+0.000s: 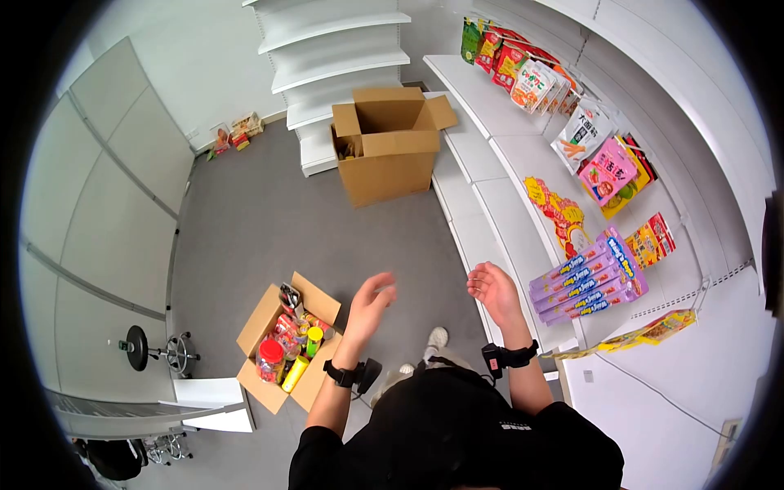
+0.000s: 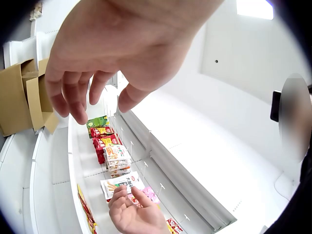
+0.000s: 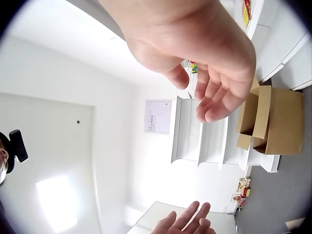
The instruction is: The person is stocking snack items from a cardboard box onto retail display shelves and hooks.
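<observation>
In the head view my left hand (image 1: pixel 371 305) is raised over the floor with nothing in it, its fingers loosely bent and slightly blurred. Beside and below it stands an open cardboard box (image 1: pixel 253 375) of packaged goods, among them a red-lidded jar (image 1: pixel 271 351) and a yellow tube (image 1: pixel 295 373). My right hand (image 1: pixel 495 289), also holding nothing, hovers near the shelf edge with relaxed fingers. Just right of it, purple bubble-wand packs (image 1: pixel 584 282) hang from the shelving. The left wrist view shows loosely bent fingers (image 2: pixel 73 95); in the right wrist view the fingers (image 3: pixel 217 95) curve gently.
White shelving (image 1: pixel 490 175) lines the right, with hanging snack bags (image 1: pixel 535 84) and a pink pouch (image 1: pixel 608 171). A large open carton (image 1: pixel 388 175) stands ahead by more white shelves (image 1: pixel 339 77). Several packages (image 1: pixel 245 126) lie by the wall; a black stool (image 1: pixel 137 349) is at left.
</observation>
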Motion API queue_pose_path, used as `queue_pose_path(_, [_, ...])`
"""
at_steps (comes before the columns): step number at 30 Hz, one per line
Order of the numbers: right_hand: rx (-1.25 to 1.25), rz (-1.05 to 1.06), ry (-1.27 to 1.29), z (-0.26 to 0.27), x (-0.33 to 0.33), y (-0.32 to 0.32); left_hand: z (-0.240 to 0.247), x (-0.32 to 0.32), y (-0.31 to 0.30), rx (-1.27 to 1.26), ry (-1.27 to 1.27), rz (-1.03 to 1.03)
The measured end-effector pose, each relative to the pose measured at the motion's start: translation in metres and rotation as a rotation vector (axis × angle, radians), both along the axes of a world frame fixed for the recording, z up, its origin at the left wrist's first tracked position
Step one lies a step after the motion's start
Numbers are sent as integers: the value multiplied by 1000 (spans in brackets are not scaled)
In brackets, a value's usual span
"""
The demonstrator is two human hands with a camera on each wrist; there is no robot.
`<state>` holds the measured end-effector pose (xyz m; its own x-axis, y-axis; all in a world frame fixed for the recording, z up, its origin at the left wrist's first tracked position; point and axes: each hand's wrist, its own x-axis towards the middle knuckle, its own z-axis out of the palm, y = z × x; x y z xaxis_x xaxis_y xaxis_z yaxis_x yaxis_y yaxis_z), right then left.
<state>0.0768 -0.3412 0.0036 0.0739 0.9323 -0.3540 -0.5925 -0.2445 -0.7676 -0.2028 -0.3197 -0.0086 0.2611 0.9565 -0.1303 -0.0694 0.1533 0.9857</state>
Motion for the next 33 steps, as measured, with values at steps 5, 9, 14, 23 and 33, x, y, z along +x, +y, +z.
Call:
queue_pose_path(5, [-10,-16,42,-5,-3,44,-7,-7,31,-19,2,10])
queue_pose_path(9, [-4,-5,87,-14,-7,96,4,-15,67,-23,29,56])
queue_pose_path(14, [-23,33,121,-18,-12,180,6,-32,128,-48,46,177])
queue_pose_path(23, [-41,-34,113,-40,16,294,-12,-43,220,-124,50,362])
queue_pose_path(33, [-177,-221,169,-74,23,365,-47,-71,295,-243,44,434])
